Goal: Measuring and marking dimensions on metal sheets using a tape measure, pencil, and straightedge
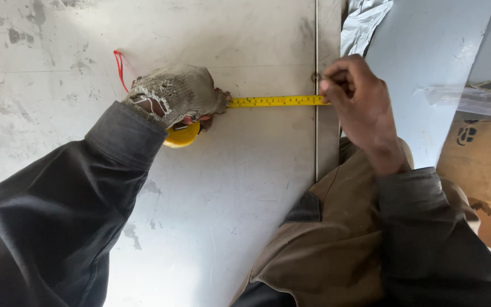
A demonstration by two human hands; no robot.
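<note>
Measuring across a scuffed grey metal sheet. Left hand, in a frayed fingerless glove, clamped round the yellow tape measure case and pressing it flat on the sheet — red wrist loop trailing off behind. Yellow blade drawn out to the right, lying flat, running straight to the seam near the sheet's edge. Right hand bare, fingers curled tight, pinching the blade's end right at that seam; hook itself hidden under the fingertips.

Best kept taut and square to the seam — any slant adds length to the reading. Worth holding the case pressed down so the blade stays flat, no bow. Worth keeping the end hard against the edge and not rolling the pinch. Reading straight from above, not at an angle. Brown trouser knee close below, cardboard off to the right.
</note>
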